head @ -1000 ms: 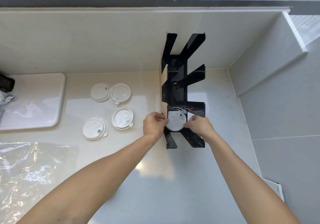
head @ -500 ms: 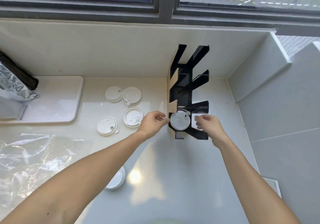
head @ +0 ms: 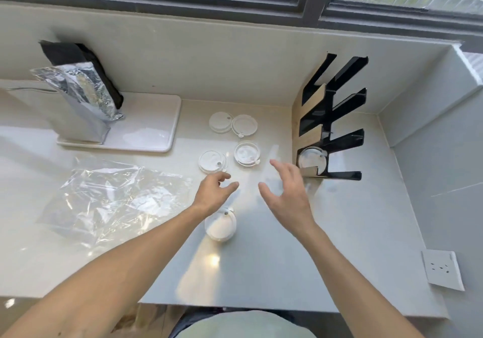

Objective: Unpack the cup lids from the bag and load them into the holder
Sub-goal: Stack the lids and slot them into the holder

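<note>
Both hands are empty and hang above the counter. The left hand [head: 213, 194] has its fingers loosely curled, with a narrow gap between thumb and forefinger, and holds nothing. The right hand [head: 286, 194] is spread wide, fingers pointing toward the holder [head: 337, 134], and also holds nothing.

Just under the left wrist lies a stack of lids [head: 220, 226], partly hidden by the arm. I think this is the first risk: if the forearm drops or sweeps, it can push this stack toward the front edge of the counter [head: 287, 272], which is near. In front of the left fingers is a second stack [head: 212, 162], and beside it a third stack [head: 247, 154]; two more lids [head: 232, 126] lie touching side by side farther back. The lids look thin and light, so a hasty pinch may lift only the upper ones and scatter the others, or knock the neighbour stack.

The holder stands against the back wall, near the corner of the counter, and its lowest slot already has white lids [head: 312, 160] in it. The upper slots seem empty. It looks narrow and tall, so a hard push from the side could shift or tip it, I judge.

The empty clear bag [head: 112, 196] lies flat at the left, well apart from the lids. A white tray [head: 146, 128] with a silver pouch [head: 81, 102] is behind it. Between the stacks and the holder the counter is bare, so the path is free.
</note>
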